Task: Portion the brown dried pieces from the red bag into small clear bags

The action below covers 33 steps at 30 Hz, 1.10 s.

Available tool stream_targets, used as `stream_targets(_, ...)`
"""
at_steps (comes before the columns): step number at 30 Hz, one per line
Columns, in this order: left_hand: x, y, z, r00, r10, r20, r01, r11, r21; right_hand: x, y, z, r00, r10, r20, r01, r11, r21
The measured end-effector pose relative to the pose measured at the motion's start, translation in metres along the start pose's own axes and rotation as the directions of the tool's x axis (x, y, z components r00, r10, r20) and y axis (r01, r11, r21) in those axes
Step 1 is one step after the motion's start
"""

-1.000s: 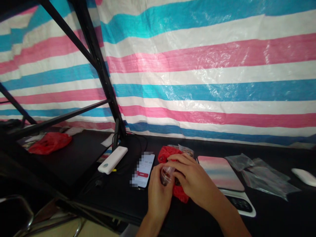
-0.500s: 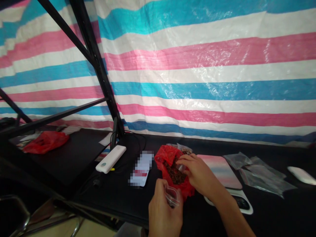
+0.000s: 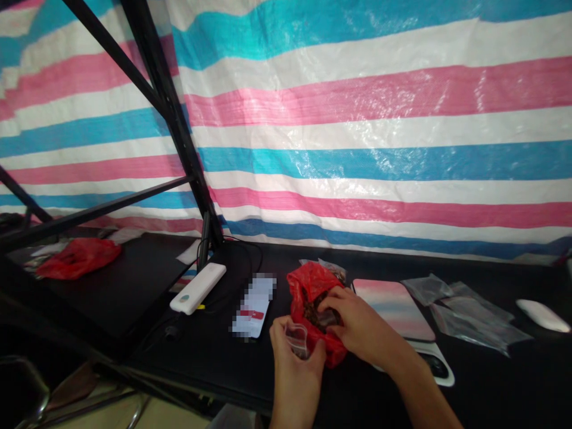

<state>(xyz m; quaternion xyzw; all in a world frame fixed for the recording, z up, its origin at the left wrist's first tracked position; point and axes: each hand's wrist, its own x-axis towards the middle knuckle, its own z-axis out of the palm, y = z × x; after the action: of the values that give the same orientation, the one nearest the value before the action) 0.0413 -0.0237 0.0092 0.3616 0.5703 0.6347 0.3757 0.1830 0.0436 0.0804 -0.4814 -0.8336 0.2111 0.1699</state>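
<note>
Phone (image 3: 254,311) flanked red bag (image 3: 313,280) of brown bits (image 3: 314,314); left hand (image 3: 295,372) gripped a pouch (image 3: 297,338), right hand (image 3: 357,323) perhaps a scoop (image 3: 329,316).

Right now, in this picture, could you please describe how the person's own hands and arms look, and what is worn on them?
The left hand and right hand are both bare, without gloves. The right forearm shows no sleeve, watch or bracelet. Small details, such as nail polish, are too blurred to tell.

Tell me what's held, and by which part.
Left hand: small clear plastic zip bag, held near its open mouth. Right hand, at the red plastic bag: hold unclear.
</note>
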Motion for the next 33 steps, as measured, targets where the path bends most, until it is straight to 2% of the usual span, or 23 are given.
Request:
stream_targets(9,0.015,0.013,0.0,0.995,-0.094,0.026,0.097,0.987,-0.127,0.008,-0.001,0.007,0.999,0.035,0.007,-0.035,0.998,0.047)
stream_targets(16,0.023,0.016,-0.003,0.998,-0.056,0.029,0.06,0.981,-0.184,0.013,-0.004,0.014,0.995,0.085,-0.06,-0.082,0.995,0.053)
stream_targets(20,0.024,0.022,-0.006,0.998,-0.048,0.026,0.052,0.988,-0.149,0.013,0.002,0.017,0.996,0.072,-0.051,-0.064,0.988,0.141)
stream_targets(28,0.024,0.028,-0.01,0.986,-0.117,0.115,0.136,0.976,-0.171,0.013,0.01,0.02,0.996,0.068,-0.054,-0.052,0.965,0.259)
stream_targets(33,0.023,0.032,-0.009,0.979,-0.074,0.188,0.102,0.985,-0.142,0.016,0.006,0.02,0.996,0.079,-0.036,-0.067,0.965,0.254)
